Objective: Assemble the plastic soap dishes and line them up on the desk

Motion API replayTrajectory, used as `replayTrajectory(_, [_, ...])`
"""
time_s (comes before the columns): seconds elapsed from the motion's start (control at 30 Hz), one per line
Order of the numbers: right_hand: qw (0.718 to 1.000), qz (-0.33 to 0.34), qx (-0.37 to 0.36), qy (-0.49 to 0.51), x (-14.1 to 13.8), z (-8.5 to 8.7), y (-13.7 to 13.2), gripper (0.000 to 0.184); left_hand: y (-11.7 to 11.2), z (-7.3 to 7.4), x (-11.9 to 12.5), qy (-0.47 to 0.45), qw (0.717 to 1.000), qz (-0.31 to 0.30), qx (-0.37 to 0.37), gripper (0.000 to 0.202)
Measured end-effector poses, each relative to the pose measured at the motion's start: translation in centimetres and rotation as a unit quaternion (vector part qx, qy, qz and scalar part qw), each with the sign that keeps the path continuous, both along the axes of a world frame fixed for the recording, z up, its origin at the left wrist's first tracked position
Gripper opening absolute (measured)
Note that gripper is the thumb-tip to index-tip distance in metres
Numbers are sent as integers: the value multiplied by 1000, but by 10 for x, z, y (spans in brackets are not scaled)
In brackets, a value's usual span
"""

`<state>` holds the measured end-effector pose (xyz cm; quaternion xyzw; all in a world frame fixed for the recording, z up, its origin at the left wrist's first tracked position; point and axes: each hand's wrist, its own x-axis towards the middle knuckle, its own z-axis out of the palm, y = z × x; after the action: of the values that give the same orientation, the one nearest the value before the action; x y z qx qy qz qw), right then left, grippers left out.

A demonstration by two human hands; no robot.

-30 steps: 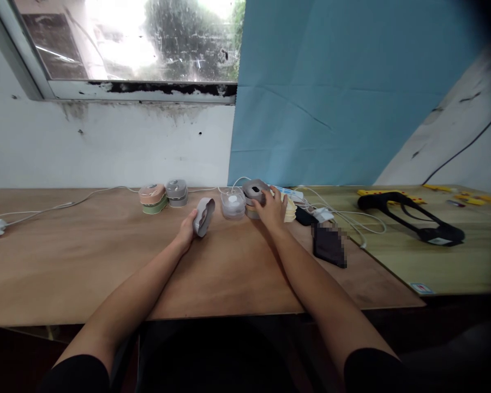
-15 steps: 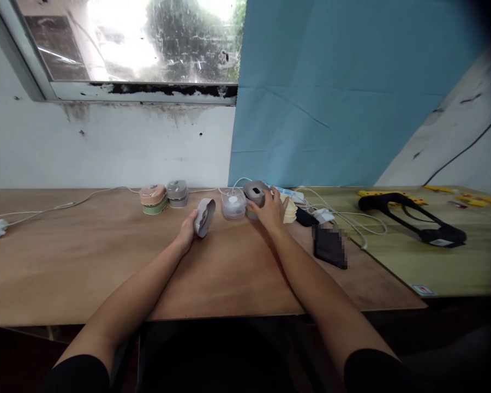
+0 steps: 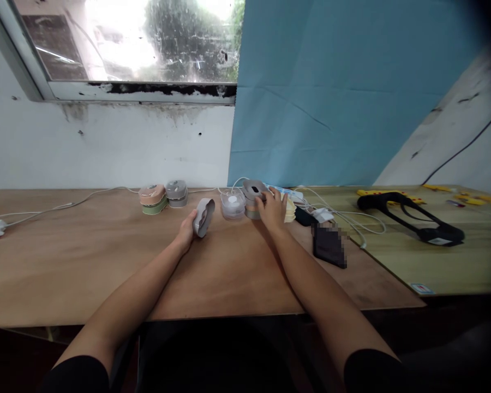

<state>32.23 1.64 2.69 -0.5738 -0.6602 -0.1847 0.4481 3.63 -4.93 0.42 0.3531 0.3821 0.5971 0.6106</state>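
Note:
My left hand (image 3: pixel 185 232) is closed on a grey hollow plastic shell (image 3: pixel 204 218), tilted on its side above the table. Farther right, my right hand (image 3: pixel 274 210) has its fingers apart beside a stack of plastic shells. The top one is a grey shell (image 3: pixel 249 187) with a dark oval hole, sitting over a pinkish piece (image 3: pixel 251 211). My thumb is at the stack's right side; whether it touches cannot be told. To the stack's left stands a clear plastic container (image 3: pixel 232 206). Cream-coloured pieces (image 3: pixel 289 210) show behind my right fingers.
At the back left stand a pink and green box (image 3: pixel 153 199) and a grey box (image 3: pixel 177 194). A dark flat item (image 3: pixel 329 245), white cables (image 3: pixel 352 215) and a white adapter (image 3: pixel 322 214) lie right. A black frame (image 3: pixel 413 218) rests on the neighbouring table.
My right hand has loosened from the grey shell, its thumb shifting right. The shell now sits squarely on the stack, and the pinkish piece below shows. My left hand keeps its hold, nearly still.

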Motion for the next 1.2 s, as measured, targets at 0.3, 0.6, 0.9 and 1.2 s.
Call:
replayTrajectory(0.3, [1000,-18,9,-3,-1,4,-6,39,-5,6,2,-38,999,-6,-32,51])
replayTrajectory(0.6, [950,236,3,-204,-67,4,-62,46,-16,17,14,-97,992,-76,-24,70])
replayTrajectory(0.9, [925,284,-187,-171,-90,-6,-67,42,-17,14,4,-69,987,-147,19,68])
replayTrajectory(1.2, [981,128,120,83,-12,19,-26,30,-7,9,-6,66,995,-77,-6,63])
